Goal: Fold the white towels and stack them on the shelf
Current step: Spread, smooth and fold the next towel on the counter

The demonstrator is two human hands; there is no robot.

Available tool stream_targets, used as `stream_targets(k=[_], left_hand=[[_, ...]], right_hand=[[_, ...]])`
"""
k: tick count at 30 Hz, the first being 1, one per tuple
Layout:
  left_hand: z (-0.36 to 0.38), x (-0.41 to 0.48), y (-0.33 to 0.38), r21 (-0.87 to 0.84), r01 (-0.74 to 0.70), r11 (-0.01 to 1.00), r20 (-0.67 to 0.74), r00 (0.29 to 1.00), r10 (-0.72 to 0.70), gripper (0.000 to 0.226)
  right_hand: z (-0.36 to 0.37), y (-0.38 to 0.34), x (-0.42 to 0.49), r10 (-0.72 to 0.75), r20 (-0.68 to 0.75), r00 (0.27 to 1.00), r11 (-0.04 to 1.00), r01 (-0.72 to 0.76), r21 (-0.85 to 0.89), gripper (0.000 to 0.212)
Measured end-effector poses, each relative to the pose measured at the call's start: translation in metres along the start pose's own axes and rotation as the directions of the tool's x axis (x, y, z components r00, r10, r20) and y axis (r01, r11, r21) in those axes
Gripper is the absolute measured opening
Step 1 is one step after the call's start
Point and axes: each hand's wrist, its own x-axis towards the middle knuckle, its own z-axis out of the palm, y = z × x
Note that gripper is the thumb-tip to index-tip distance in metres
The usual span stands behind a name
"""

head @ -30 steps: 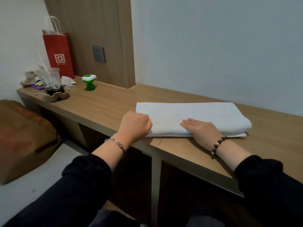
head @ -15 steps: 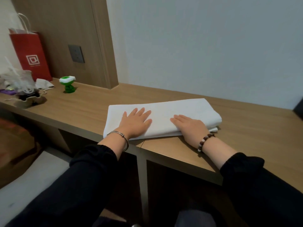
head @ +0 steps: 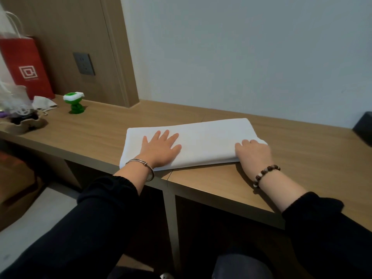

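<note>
A white towel (head: 203, 137), folded into a long strip, lies along the front of the wooden shelf top (head: 302, 158). My left hand (head: 161, 149) presses flat on the towel's left half with its fingers spread. My right hand (head: 254, 153) is at the towel's right end, where its fingers curl over the folded edge and hold it. Their tips are hidden in the fabric. Both arms wear black sleeves, with a metal bangle on the left wrist and a bead bracelet on the right.
At the far left of the shelf top stand a red paper bag (head: 24, 65), a small green toy (head: 74, 102), a plastic cup (head: 18, 103) and a crumpled cloth (head: 43, 102). A dark object (head: 364, 127) sits at the right edge. Open compartments lie under the top.
My left hand went from a fist at the towel's left edge to lying flat on it. My right hand slid right along the towel to its right end and curled over it.
</note>
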Motion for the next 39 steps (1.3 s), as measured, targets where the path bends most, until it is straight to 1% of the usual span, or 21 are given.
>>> stream_targets(k=[2,5,6,8,10,12,14,15,17,18,20,21,23,25,27,29,31,33,36,37,39], left_hand=[[0.001,0.001,0.001,0.003,0.012,1.0,0.001,1.0,-0.012,0.057],[0.001,0.001,0.001,0.013,0.018,1.0,-0.002,1.0,-0.018,0.058],[0.001,0.002,0.0,0.013,0.015,1.0,-0.003,1.0,-0.015,0.058],[0.002,0.002,0.0,0.01,0.01,1.0,-0.003,1.0,-0.01,0.058],[0.002,0.001,-0.001,0.005,0.01,1.0,-0.001,1.0,-0.01,0.058],[0.003,0.001,-0.001,0.006,0.01,1.0,-0.006,1.0,-0.01,0.058],[0.003,0.001,0.0,0.011,0.004,1.0,-0.013,1.0,-0.004,0.058],[0.004,0.0,0.0,0.011,0.0,1.0,-0.014,1.0,0.001,0.057],[0.004,0.0,0.0,0.016,-0.01,1.0,-0.018,1.0,0.011,0.057],[0.004,0.0,0.0,0.021,-0.014,1.0,-0.022,1.0,0.015,0.057],[0.004,0.0,-0.002,0.024,-0.017,1.0,-0.018,1.0,0.017,0.056],[0.004,0.0,-0.002,0.022,-0.015,1.0,-0.015,1.0,0.016,0.056],[0.004,0.0,-0.002,0.02,-0.014,1.0,-0.018,1.0,0.015,0.057],[0.004,0.0,-0.002,0.014,-0.013,1.0,-0.015,1.0,0.013,0.059],[0.004,0.001,-0.008,0.004,0.018,1.0,-0.01,1.0,-0.018,0.062],[0.002,0.001,-0.019,-0.011,0.084,0.996,-0.003,0.996,-0.085,0.063],[-0.002,0.002,-0.03,-0.005,0.144,0.99,-0.007,0.99,-0.144,0.063],[-0.005,0.001,-0.041,-0.012,0.207,0.978,-0.012,0.978,-0.207,0.064],[-0.008,-0.001,-0.06,-0.173,0.329,0.928,0.051,0.944,-0.325,0.065],[-0.009,-0.002,-0.066,-0.217,0.349,0.912,0.073,0.937,-0.341,0.065],[-0.008,-0.003,-0.07,-0.239,0.365,0.9,0.079,0.931,-0.356,0.065]], right_hand=[[-0.002,0.002,-0.003,0.002,-0.06,0.998,1.0,0.0,0.019,0.017],[-0.001,0.004,-0.005,0.003,-0.184,0.983,0.993,0.019,0.115,0.016],[-0.001,0.004,-0.004,-0.011,-0.201,0.98,0.993,0.035,0.116,0.015],[-0.002,0.002,-0.003,-0.061,-0.122,0.991,0.993,0.072,0.088,0.013],[-0.005,0.004,-0.003,-0.09,-0.018,0.996,0.989,0.091,0.116,0.018],[-0.018,0.008,-0.002,-0.089,0.081,0.993,0.984,0.074,0.164,0.018],[-0.032,0.009,0.01,-0.069,0.165,0.984,0.984,0.039,0.175,0.017],[-0.04,0.005,0.021,-0.05,0.168,0.985,0.981,0.017,0.195,0.017],[-0.051,-0.012,0.051,-0.019,0.094,0.995,0.945,-0.013,0.326,0.02],[-0.053,-0.025,0.066,-0.021,0.071,0.997,0.915,-0.01,0.403,0.027],[-0.049,-0.054,0.086,-0.076,0.103,0.992,0.862,0.013,0.507,0.041],[-0.041,-0.065,0.091,-0.121,0.156,0.98,0.858,0.025,0.513,0.047],[-0.02,-0.071,0.095,-0.183,0.293,0.938,0.884,0.026,0.467,0.056],[0.0,-0.05,0.099,-0.15,0.362,0.92,0.908,-0.016,0.418,0.06],[0.016,-0.018,0.1,-0.051,0.379,0.924,0.923,-0.101,0.371,0.06],[0.029,0.012,0.101,0.039,0.409,0.911,0.9,-0.21,0.382,0.06],[0.039,0.028,0.099,0.069,0.445,0.893,0.858,-0.281,0.43,0.06],[0.044,0.03,0.098,0.079,0.449,0.89,0.843,-0.3,0.447,0.06],[0.045,0.027,0.098,0.108,0.439,0.892,0.847,-0.314,0.43,0.059],[0.045,0.026,0.097,0.12,0.435,0.893,0.852,-0.317,0.417,0.058],[0.043,0.024,0.096,0.143,0.427,0.893,0.863,-0.324,0.388,0.058]])
